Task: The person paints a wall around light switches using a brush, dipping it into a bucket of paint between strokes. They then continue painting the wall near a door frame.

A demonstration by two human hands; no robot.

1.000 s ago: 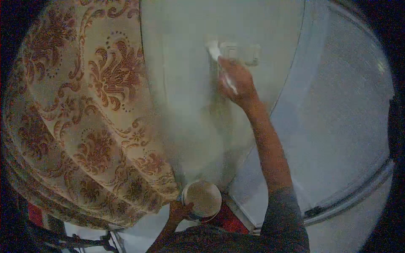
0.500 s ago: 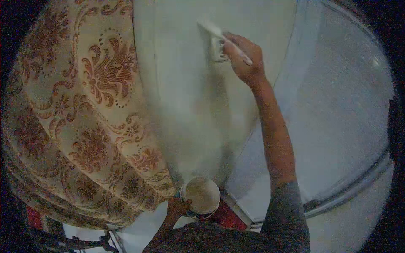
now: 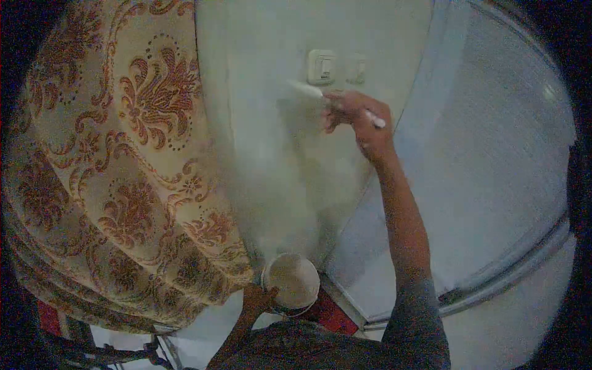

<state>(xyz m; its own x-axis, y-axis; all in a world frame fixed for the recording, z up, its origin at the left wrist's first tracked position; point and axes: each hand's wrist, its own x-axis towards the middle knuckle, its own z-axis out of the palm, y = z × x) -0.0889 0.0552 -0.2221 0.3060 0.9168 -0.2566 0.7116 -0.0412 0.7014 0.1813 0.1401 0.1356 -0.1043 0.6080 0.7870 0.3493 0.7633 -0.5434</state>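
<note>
Gripping brush (image 3: 308,90), right hand (image 3: 361,120) dropped below switch (image 3: 321,66); left hand (image 3: 258,299) w/ pot (image 3: 291,281).

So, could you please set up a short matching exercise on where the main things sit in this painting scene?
Things:
1. paintbrush
2. paint can
3. light switch
4. patterned curtain

Places:
a. mounted on the wall, above the brush
b. hanging along the left side
c. in the right hand, bristles on the wall
d. in the left hand, low down

Pairs: 1-c, 2-d, 3-a, 4-b
</note>
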